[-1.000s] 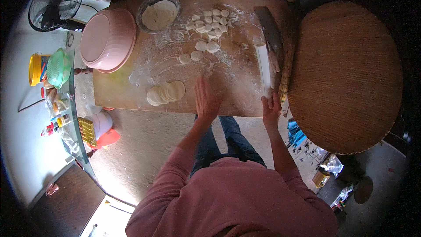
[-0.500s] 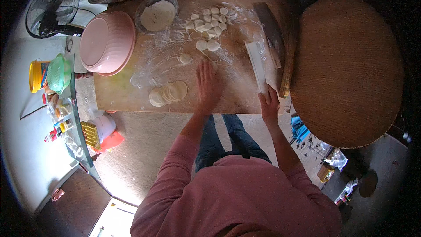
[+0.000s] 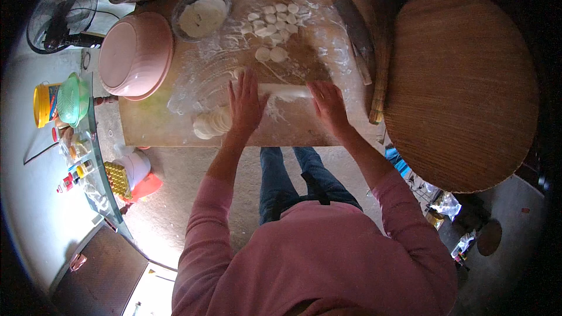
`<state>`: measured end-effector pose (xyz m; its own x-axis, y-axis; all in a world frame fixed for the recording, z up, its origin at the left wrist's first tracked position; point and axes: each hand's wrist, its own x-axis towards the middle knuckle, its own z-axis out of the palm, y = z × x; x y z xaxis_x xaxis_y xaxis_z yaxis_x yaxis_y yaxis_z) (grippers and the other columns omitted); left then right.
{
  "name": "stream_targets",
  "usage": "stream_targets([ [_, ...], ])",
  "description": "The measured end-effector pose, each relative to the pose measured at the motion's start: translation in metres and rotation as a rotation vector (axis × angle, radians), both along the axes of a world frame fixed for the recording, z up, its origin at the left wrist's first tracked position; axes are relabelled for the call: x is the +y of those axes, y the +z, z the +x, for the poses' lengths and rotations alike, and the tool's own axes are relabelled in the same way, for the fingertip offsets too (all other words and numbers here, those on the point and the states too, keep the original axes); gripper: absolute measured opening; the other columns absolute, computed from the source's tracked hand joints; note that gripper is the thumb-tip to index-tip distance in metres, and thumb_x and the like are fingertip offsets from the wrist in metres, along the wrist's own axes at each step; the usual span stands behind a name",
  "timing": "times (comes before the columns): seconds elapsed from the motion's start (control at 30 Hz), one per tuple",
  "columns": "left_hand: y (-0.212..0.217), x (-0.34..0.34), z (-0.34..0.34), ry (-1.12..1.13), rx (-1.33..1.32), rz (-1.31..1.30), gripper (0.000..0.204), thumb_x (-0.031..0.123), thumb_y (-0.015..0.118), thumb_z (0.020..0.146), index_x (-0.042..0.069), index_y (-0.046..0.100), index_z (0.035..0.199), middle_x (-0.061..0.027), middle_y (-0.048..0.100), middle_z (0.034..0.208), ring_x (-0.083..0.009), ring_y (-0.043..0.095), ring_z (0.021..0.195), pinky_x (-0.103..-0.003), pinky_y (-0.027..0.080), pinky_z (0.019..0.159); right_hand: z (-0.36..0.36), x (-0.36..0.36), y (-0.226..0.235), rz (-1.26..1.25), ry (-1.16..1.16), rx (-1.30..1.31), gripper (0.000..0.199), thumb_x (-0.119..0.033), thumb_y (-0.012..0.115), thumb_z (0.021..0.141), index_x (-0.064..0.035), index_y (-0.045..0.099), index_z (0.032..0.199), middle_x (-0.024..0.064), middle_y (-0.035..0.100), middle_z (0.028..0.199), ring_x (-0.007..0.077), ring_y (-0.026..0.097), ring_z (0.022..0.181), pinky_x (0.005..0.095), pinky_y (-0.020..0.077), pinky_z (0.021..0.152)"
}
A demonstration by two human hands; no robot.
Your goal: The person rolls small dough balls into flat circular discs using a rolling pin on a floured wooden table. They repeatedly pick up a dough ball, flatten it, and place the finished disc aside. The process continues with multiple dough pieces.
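Note:
A white rolling pin lies crosswise on the floury wooden board. My left hand lies over its left end, palm down with the fingers stretched out and spread. At the other end, my right hand is closed on the pin with curled fingers. Whatever lies beneath the pin is hidden. Thin round dough wrappers overlap in a stack just left of my left hand. Beyond my left fingertips sits a dough piece, and two flattened dough rounds lie farther back. Several small dough pieces cluster behind those.
A clear bowl of flour and an overturned pink basin stand at the left. Along the right edge lie a dark cleaver-like blade and a bundled straw brush. Beside the board is a large round woven tray.
The rolling pin has swung from lengthwise at the right to crosswise in front of me. My right hand came left and forward with it; my left hand shifted left onto its end.

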<state>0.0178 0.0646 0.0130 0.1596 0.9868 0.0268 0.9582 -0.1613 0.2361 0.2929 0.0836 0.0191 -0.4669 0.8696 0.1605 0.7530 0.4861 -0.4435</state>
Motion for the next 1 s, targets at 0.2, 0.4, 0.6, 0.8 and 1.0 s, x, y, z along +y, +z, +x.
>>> stream_targets([
  [0.2,-0.007,-0.018,0.001,-0.017,0.057,-0.059,0.084,0.049,0.064,0.093,-0.001,0.034,0.154,-0.0173,0.025,0.165,-0.0332,0.017,0.155,-0.059,0.010,0.124,-0.005,0.002,-0.003,0.086,-0.066,-0.005,0.046,-0.009,0.060,0.095,-0.0038,0.052,0.140,0.0167,0.051,0.146,0.0365,0.042,0.141,0.0540,0.0326,0.115],
  [0.4,0.008,-0.048,0.022,-0.034,0.180,-0.161,0.090,0.056,0.062,0.092,-0.002,0.033,0.155,-0.0182,0.028,0.164,-0.0321,0.019,0.155,-0.059,0.012,0.123,0.016,-0.007,-0.023,0.056,-0.024,-0.093,0.049,-0.015,0.062,0.096,-0.0043,0.051,0.142,0.0150,0.050,0.147,0.0363,0.042,0.141,0.0536,0.0283,0.118],
  [0.6,-0.009,-0.011,0.021,0.180,0.082,0.026,0.094,0.058,0.062,0.091,-0.001,0.030,0.156,-0.0187,0.024,0.165,-0.0333,0.019,0.155,-0.059,0.011,0.123,-0.007,0.056,-0.014,0.024,-0.010,-0.094,0.049,-0.015,0.060,0.096,-0.0064,0.051,0.144,0.0151,0.047,0.152,0.0314,0.037,0.147,0.0532,0.0249,0.120],
  [0.8,0.012,-0.085,0.050,0.070,0.203,-0.209,0.089,0.055,0.059,0.094,-0.002,0.030,0.156,-0.0183,0.026,0.165,-0.0325,0.020,0.154,-0.058,0.014,0.123,0.013,0.001,-0.009,0.069,0.053,-0.086,0.049,-0.010,0.063,0.093,-0.0053,0.054,0.141,0.0124,0.050,0.149,0.0322,0.042,0.143,0.0512,0.0298,0.118],
  [1.0,-0.001,-0.073,0.059,0.219,0.031,-0.119,0.087,0.050,0.059,0.095,-0.002,0.026,0.156,-0.0193,0.025,0.165,-0.0329,0.020,0.154,-0.057,0.015,0.123,0.009,0.058,-0.035,0.225,0.183,0.039,0.047,-0.011,0.061,0.095,-0.0058,0.053,0.142,0.0119,0.050,0.150,0.0316,0.042,0.143,0.0497,0.0274,0.119],
])
